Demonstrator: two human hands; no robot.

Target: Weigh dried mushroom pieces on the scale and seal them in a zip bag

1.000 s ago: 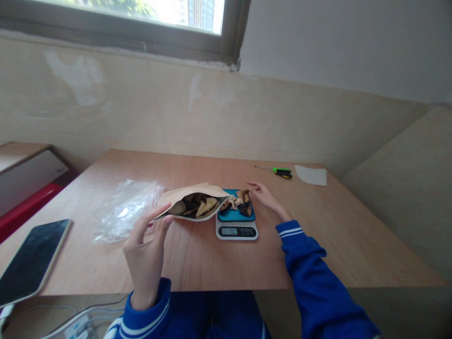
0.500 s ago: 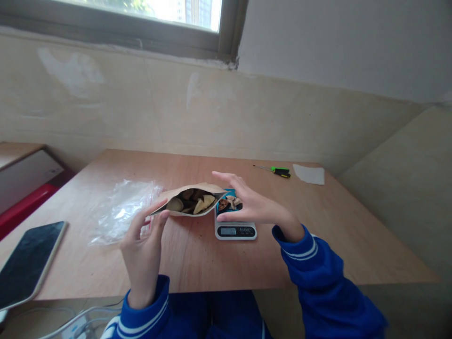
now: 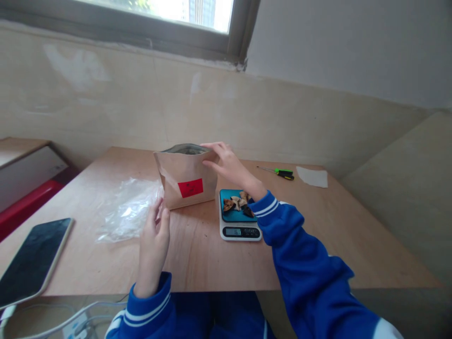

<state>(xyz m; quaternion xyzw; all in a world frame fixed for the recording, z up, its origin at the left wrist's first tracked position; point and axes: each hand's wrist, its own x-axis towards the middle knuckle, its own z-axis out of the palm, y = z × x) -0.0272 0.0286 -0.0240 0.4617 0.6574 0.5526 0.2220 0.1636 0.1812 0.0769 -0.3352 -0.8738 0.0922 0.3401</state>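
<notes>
Pinched at its top by the right hand (image 3: pixel 230 165), the tan paper pouch (image 3: pixel 187 169) beside the blue-topped white scale (image 3: pixel 230 217) is best steadied low by the open left hand (image 3: pixel 154 238) (contact unclear).

Before and slightly right of the grip of the right hand (image 3: pixel 231 165) on the bag (image 3: pixel 167 181), a scale (image 3: pixel 223 231) is sitting with loose pieces (image 3: pixel 238 203) on it. Left of the grip, plastic film (image 3: pixel 127 212) is lying beyond a phone (image 3: pixel 35 259); rightward, a tool (image 3: pixel 285 174) is lying beside a paper scrap (image 3: pixel 312 177)

scale (image 3: pixel 238 217): reading illegible | bag (image 3: pixel 187 170): inside mostly hidden | phone (image 3: pixel 33 261): cropped left | window (image 3: pixel 180 13): cropped top
</notes>
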